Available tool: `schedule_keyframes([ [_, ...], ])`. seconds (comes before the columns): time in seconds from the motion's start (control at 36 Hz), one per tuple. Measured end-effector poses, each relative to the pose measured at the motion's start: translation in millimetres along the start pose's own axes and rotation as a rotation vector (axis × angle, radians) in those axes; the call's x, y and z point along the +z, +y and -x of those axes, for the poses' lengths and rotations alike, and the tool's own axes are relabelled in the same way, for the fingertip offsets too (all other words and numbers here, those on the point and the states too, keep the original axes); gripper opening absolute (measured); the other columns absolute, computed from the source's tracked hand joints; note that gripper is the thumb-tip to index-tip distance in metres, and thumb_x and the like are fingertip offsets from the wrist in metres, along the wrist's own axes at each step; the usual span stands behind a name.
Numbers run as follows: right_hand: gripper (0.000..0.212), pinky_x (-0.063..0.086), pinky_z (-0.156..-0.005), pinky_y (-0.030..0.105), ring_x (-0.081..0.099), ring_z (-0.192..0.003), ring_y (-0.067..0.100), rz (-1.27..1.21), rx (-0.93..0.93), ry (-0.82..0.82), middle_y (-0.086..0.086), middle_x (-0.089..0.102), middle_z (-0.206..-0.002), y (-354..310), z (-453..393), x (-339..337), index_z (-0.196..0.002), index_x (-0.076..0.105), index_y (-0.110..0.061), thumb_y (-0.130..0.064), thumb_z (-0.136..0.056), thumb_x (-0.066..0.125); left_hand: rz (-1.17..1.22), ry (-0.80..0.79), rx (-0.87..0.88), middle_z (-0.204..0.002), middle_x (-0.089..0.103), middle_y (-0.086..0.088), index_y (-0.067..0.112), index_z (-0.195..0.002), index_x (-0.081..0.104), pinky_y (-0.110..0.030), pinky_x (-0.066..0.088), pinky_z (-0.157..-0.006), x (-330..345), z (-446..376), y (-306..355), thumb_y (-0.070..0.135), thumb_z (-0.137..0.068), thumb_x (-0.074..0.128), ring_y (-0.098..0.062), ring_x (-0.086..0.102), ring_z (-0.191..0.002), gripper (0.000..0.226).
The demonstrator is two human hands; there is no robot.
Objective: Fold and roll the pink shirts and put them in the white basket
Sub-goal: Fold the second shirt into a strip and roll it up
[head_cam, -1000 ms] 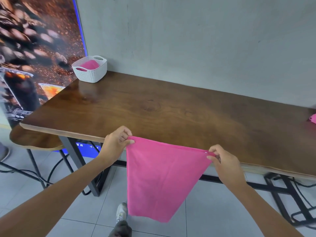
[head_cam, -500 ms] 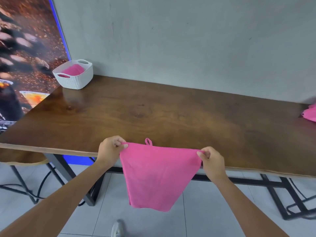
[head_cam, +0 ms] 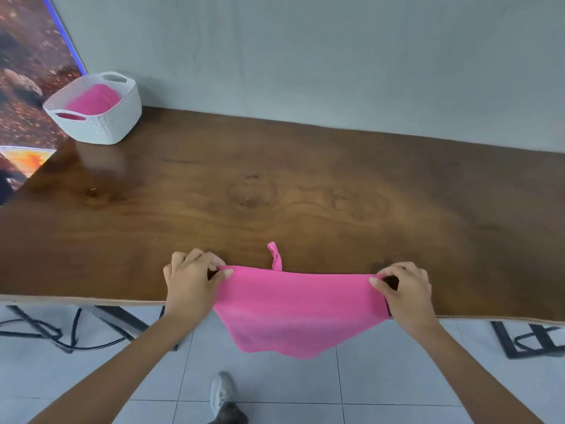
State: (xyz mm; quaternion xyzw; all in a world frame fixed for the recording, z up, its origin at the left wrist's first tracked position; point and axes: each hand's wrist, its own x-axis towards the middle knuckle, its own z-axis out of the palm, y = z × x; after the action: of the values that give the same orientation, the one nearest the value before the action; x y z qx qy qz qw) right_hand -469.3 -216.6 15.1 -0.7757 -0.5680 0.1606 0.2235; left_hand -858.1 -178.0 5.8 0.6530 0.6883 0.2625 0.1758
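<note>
I have the pink shirt (head_cam: 301, 310) by its top edge, low in the middle of the frame: my left hand (head_cam: 191, 278) pinches the left corner between thumb and curled fingers, and my right hand (head_cam: 403, 289) pinches the right corner the same way. The top edge is stretched between my hands over the near part of the table (head_cam: 275, 194), a small loop (head_cam: 275, 255) sticking up from it onto the wood, while the rest of the cloth hangs off the table edge toward the floor, tapering to a point. The white basket (head_cam: 101, 117) sits in the upper left of the frame at the far corner of the table, well apart from my hands, and something pink already lies inside it, so I judge at least one shirt is done. This one is not yet laid flat; by my reckoning spreading it on the table, folding, rolling and carrying it to the basket all remain
</note>
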Motion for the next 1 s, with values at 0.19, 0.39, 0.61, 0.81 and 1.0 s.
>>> schedule_keyframes([
  [0.19,0.009,0.022,-0.094,0.032,0.035,-0.110,0.013,0.079,0.067,-0.043,-0.011,0.051,-0.107,-7,-30,1,-0.084,0.066,-0.035,-0.040,-0.087,0.073,-0.053,-0.007,0.020,-0.086,0.055,0.020,0.038,-0.078,0.064,-0.033,0.020,-0.082,3,-35,-6,0.045,-0.086,0.075,-0.013,0.035,-0.099,0.015],
  [0.39,0.015,0.028,-0.095,0.038,0.043,-0.115,0.022,0.118,0.180,-0.018,-0.009,0.052,-0.106,-22,-73,8,-0.086,0.067,-0.034,-0.047,-0.086,0.073,-0.058,0.000,0.006,-0.087,0.056,0.017,0.035,-0.080,0.066,-0.036,0.023,-0.084,13,-83,-3,0.049,-0.084,0.075,-0.017,0.038,-0.101,0.018],
  [0.61,0.025,0.035,-0.094,0.045,0.053,-0.105,0.018,0.101,0.259,0.048,-0.011,0.060,-0.099,-34,-125,13,-0.073,0.064,-0.035,-0.056,-0.081,0.074,-0.033,-0.012,0.017,-0.088,0.055,0.016,0.033,-0.081,0.066,-0.036,0.021,-0.087,23,-141,1,0.050,-0.085,0.075,-0.014,0.034,-0.102,0.019],
  [0.81,0.029,0.035,-0.091,0.041,0.058,-0.099,0.013,0.067,0.327,0.069,-0.015,0.067,-0.091,-48,-176,12,-0.076,0.071,-0.031,-0.059,-0.073,0.079,0.011,-0.025,0.011,-0.093,0.055,0.012,0.034,-0.083,0.065,-0.036,0.020,-0.088,33,-191,10,0.050,-0.085,0.074,-0.019,0.037,-0.108,0.019],
  [1.0,0.032,0.034,-0.097,0.043,0.059,-0.103,0.017,0.041,0.388,0.063,-0.015,0.064,-0.088,-57,-224,14,-0.078,0.069,-0.030,-0.060,-0.075,0.077,0.001,-0.058,-0.072,-0.099,0.056,0.009,0.032,-0.084,0.067,-0.037,0.019,-0.086,42,-240,25,0.054,-0.083,0.075,-0.023,0.038,-0.111,0.024],
])
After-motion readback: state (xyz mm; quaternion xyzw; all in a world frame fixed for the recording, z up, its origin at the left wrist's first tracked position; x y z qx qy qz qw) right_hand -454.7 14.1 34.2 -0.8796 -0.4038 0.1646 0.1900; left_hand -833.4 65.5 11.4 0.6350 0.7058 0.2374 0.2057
